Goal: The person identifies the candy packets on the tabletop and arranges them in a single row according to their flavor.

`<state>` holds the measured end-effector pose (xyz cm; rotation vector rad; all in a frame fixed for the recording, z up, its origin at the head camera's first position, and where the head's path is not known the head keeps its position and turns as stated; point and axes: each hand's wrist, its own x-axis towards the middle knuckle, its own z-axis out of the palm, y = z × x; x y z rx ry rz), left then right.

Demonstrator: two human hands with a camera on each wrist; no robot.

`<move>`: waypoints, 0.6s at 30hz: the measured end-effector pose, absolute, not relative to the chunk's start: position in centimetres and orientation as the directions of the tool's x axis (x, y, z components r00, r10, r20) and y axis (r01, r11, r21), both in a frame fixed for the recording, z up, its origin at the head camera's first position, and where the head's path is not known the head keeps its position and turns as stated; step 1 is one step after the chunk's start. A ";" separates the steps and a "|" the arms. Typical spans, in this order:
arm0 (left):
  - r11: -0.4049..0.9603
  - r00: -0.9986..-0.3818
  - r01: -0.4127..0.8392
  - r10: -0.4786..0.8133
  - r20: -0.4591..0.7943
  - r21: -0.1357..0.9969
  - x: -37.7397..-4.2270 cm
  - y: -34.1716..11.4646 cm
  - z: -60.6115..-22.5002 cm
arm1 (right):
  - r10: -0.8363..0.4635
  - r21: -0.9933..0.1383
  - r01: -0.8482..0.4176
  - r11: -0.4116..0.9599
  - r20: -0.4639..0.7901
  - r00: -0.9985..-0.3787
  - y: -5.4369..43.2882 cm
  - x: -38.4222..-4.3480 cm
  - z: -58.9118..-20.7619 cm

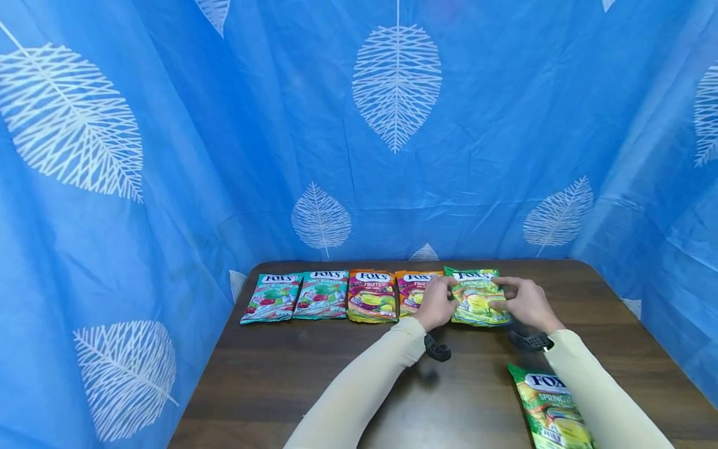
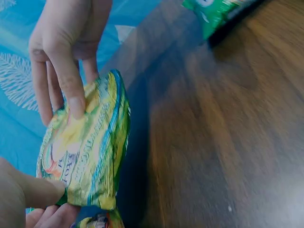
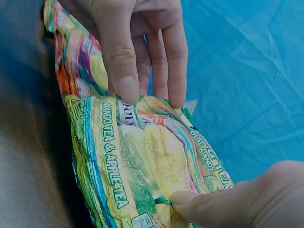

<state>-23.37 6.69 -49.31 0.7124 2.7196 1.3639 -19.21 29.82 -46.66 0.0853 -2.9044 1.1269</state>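
Note:
A green and yellow Fox's Spring Tea candy bag (image 1: 475, 300) is held between both hands at the right end of a row of bags. My left hand (image 1: 438, 304) pinches its left edge, thumb on the front and fingers behind, as the right wrist view shows. On the opposite edge, my right hand (image 1: 526, 304) grips the bag with its thumb across the front. In the left wrist view the bag (image 2: 80, 147) stands tilted, its lower edge toward the camera. Just left of it lies an orange and purple Fox's Fruits bag (image 1: 414, 292), partly covered by my left hand.
Another Fruits bag (image 1: 372, 296) and two teal Mint Blossom bags (image 1: 322, 295) continue the row leftward along the back of the brown wooden table (image 1: 269, 380). A second Spring Tea bag (image 1: 552, 408) lies near the front right, partly under my right forearm. Blue leaf-patterned curtain (image 1: 477, 156) surrounds the table.

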 end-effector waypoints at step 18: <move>0.579 -0.904 0.359 0.411 0.118 0.732 -24.1 7.6 -49.7 | 0.010 -0.643 0.036 0.765 -0.044 -0.999 29.9 -21.2 -47.8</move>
